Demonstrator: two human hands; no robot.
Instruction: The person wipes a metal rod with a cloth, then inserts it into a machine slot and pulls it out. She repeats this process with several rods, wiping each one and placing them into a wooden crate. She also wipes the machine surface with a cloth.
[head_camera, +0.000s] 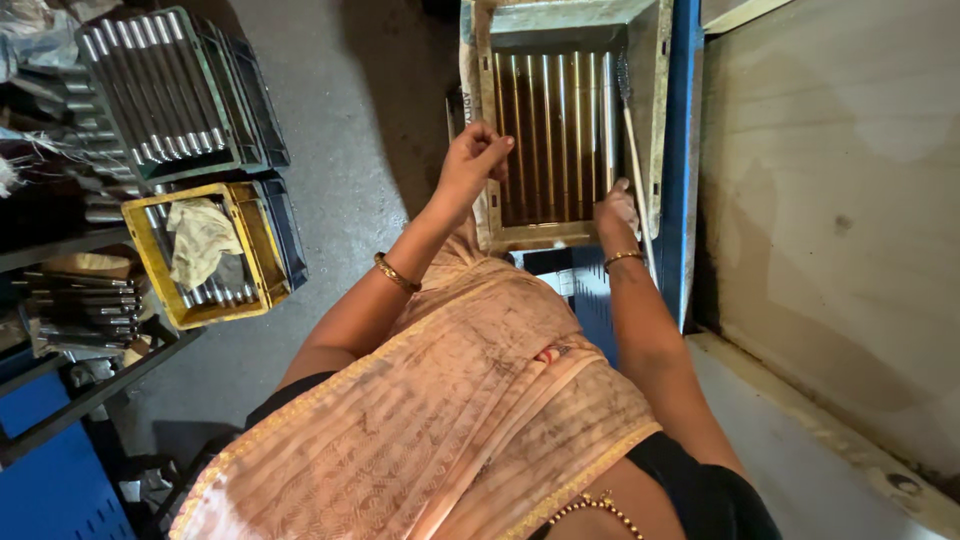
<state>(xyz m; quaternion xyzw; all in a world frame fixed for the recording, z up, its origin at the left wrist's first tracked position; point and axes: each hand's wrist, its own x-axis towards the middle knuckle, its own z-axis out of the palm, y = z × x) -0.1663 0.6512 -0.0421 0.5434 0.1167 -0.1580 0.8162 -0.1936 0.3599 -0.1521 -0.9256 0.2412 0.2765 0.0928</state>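
1. Left hand (474, 158): raised at the near left edge of a shallow tray (480, 120). Fingers curled in, thumb and fingertips pinched together on the tray's left wall or its lining. Grip narrow; whether anything small sits inside the pinch cannot be told.
2. Right hand (616, 208): rests at the near right corner of the same tray, knuckles up, fingers bent down over the ends of the rods. Whether it grips one is hidden by the hand itself.
3. Brass-coloured rods (548, 135): lie side by side in the tray, between the two hands and running away from them. Those closest to the right hand look paler, more silvery.
4. Thin pale stick (634, 160): just beyond the right hand, leaning along the tray's right side; its far end has a bristly tip.
5. Blue upright frame (684, 150): immediately to the outside of the right hand, bordering the tray.
6. Pale board wall (830, 220): further out past the blue frame.
7. Yellow crate (262, 240): well out from the left hand, across a bare grey floor (340, 120); holds grey metal rods and a crumpled cloth (200, 238).
8. Dark green crate (210, 60): beyond the yellow one, packed with grey rods (150, 85) in a row.
9. Both wrists carry a gold bangle (396, 273); a peach drape covers the torso below the hands.
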